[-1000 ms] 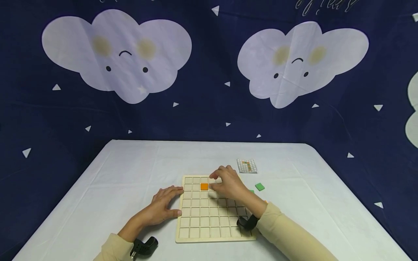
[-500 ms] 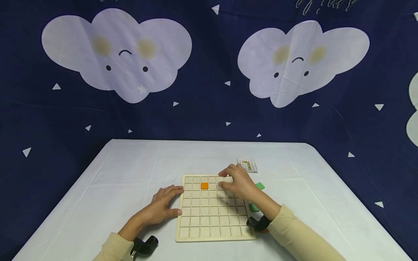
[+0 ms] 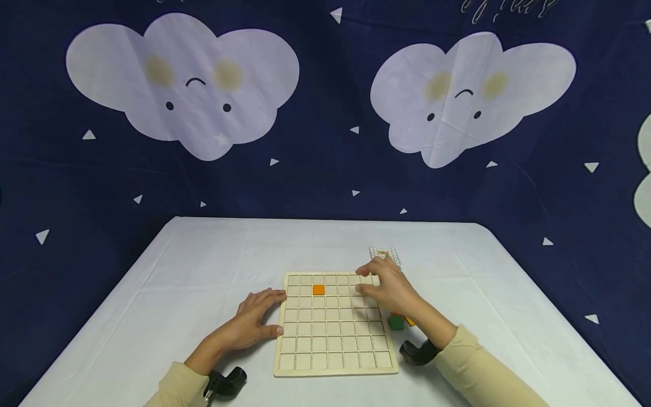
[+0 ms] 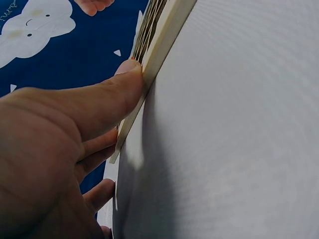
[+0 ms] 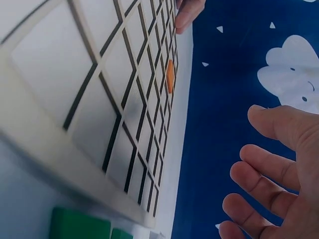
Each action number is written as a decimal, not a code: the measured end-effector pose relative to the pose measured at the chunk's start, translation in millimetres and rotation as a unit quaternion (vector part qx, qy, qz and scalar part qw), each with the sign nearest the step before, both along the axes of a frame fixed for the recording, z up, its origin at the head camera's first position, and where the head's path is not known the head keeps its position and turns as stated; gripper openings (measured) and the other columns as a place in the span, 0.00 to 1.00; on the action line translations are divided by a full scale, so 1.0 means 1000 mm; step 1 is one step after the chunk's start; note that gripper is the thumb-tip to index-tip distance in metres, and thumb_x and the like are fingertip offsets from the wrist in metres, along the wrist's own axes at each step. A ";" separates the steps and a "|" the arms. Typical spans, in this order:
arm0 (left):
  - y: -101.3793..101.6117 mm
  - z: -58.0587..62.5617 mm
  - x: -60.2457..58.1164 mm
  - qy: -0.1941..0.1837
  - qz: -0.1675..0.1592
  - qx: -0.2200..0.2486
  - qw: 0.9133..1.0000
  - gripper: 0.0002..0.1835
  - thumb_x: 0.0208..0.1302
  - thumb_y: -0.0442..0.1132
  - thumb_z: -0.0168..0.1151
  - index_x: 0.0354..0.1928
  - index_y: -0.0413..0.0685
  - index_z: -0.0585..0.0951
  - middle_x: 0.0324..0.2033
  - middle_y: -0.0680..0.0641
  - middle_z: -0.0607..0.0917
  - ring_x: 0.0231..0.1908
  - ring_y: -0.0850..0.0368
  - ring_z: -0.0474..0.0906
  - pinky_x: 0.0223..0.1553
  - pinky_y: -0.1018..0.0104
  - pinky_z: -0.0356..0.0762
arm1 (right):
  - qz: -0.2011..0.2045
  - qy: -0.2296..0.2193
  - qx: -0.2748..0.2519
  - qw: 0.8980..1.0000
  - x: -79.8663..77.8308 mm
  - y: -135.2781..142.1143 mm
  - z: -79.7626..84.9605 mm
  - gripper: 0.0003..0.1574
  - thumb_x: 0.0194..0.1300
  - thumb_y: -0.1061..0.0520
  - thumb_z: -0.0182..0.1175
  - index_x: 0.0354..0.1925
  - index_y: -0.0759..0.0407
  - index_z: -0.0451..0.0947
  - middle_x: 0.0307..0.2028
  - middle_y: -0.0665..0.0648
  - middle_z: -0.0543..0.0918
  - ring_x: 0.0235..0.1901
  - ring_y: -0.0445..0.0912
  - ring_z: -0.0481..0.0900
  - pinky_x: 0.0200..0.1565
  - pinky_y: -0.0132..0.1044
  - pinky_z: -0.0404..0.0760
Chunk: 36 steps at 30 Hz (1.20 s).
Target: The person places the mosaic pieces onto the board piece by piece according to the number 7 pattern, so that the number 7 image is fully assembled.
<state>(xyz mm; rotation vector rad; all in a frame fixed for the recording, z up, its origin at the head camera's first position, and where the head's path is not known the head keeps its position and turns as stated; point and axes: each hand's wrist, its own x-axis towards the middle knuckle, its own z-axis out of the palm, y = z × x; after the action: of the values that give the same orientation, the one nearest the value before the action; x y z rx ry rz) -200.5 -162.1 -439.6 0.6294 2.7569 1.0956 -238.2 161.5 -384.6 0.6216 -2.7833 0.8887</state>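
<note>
The orange tile sits in the board, in the second row from the far edge and the third column from the left; the raised lines around its cell probably keep it from sliding. The board lies flat, straight in front of the person, within reach of both arms.

The left hand rests at the board's left edge, fingers extended and thumb against the rim, wrapped round nothing; this light touch seems meant to steady the board. The right hand hovers over the far right corner, thumb and forefinger parted with nothing between them. In the right wrist view its fingers are spread and look clear of the board.

Just beside the right edge lie a green piece and an orange piece, partly behind the forearm, likely kept there for easy picking by the right hand. Beyond the far right corner a gridded card, half hidden by the hand, is placed where it can probably be read at a glance. White cloth covers the table.
</note>
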 end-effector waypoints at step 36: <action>0.000 0.000 0.001 0.001 0.001 0.002 1.000 0.36 0.54 0.45 0.68 0.65 0.44 0.68 0.68 0.43 0.65 0.72 0.36 0.48 0.69 0.33 0.33 | -0.043 -0.026 0.011 0.999 -0.007 0.061 -0.013 0.23 0.56 0.50 0.67 0.51 0.53 0.80 0.45 0.51 0.81 0.47 0.48 0.71 0.44 0.40 0.71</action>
<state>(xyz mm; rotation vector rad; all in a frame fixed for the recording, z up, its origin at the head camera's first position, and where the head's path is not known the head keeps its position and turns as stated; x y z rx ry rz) -199.2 -161.8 -439.4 0.6299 2.7582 1.1005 -245.4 222.1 -397.6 0.4853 -2.8457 0.8701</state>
